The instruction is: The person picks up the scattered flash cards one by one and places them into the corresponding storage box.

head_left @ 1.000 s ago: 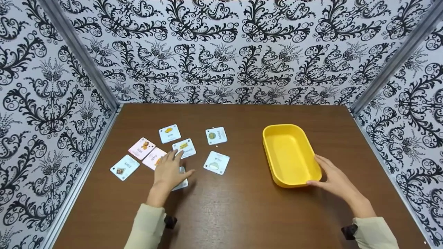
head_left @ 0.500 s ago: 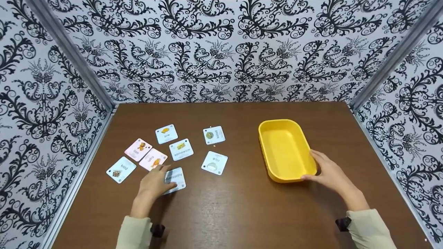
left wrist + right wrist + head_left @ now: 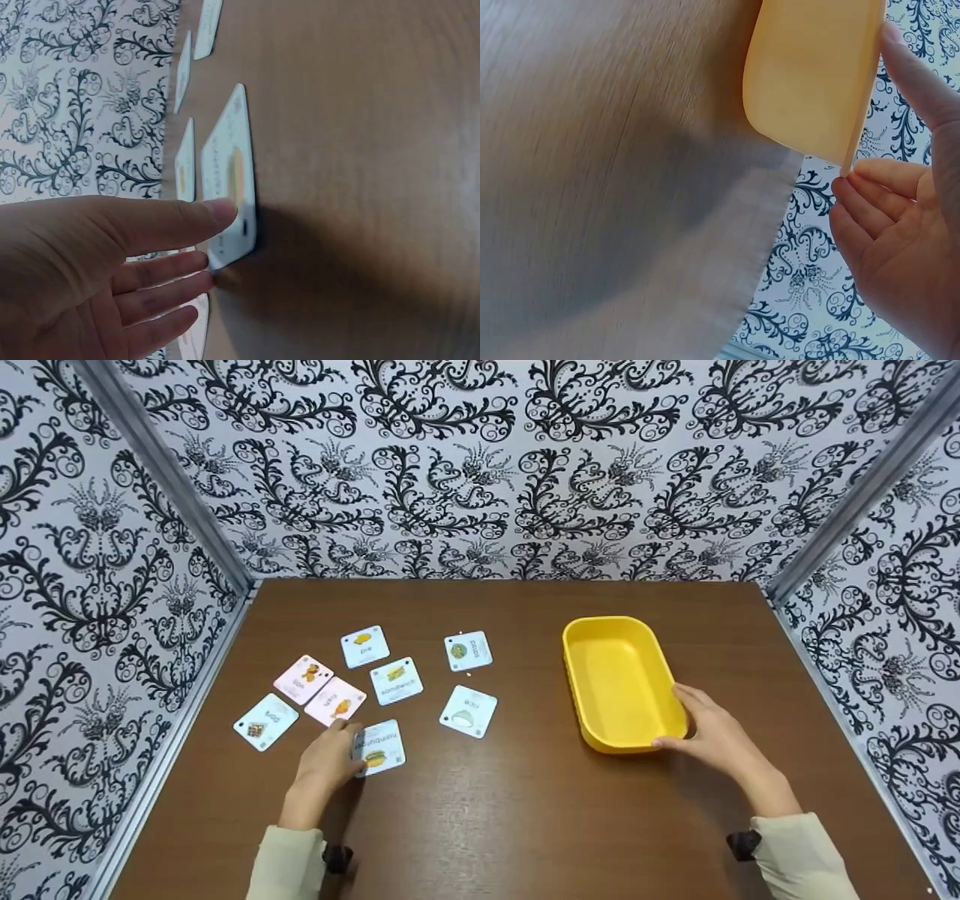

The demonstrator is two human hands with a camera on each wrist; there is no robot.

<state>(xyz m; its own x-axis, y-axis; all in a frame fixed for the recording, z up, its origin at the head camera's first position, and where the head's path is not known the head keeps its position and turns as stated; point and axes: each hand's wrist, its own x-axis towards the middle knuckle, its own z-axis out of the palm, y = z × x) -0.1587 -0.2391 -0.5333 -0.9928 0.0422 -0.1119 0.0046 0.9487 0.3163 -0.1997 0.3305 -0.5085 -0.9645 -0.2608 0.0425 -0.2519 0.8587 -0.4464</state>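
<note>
In the head view, my left hand (image 3: 321, 765) pinches the left edge of a white hamburger picture card (image 3: 382, 744). Its thumb lies over the card's face in the left wrist view, with the other fingers at the edge behind. Just beyond that hand is a pink fish card (image 3: 335, 702), touching a pink lion card (image 3: 304, 679). My right hand (image 3: 724, 742) holds the near right corner of a yellow plastic basket (image 3: 626, 690), thumb at the front and fingers along the right side. The basket stands on the table with nothing in it.
Other white cards lie face up on the brown table (image 3: 510, 825): pork (image 3: 266, 722), sandwich (image 3: 397, 681), pasta (image 3: 468, 651), rice (image 3: 468, 711) and a card with a yellow-orange picture (image 3: 365, 646). Patterned walls (image 3: 480, 472) enclose the back and sides.
My left hand has come down from above the cards toward the near left and taken the hamburger card's edge. The right hand keeps its hold on the basket.
</note>
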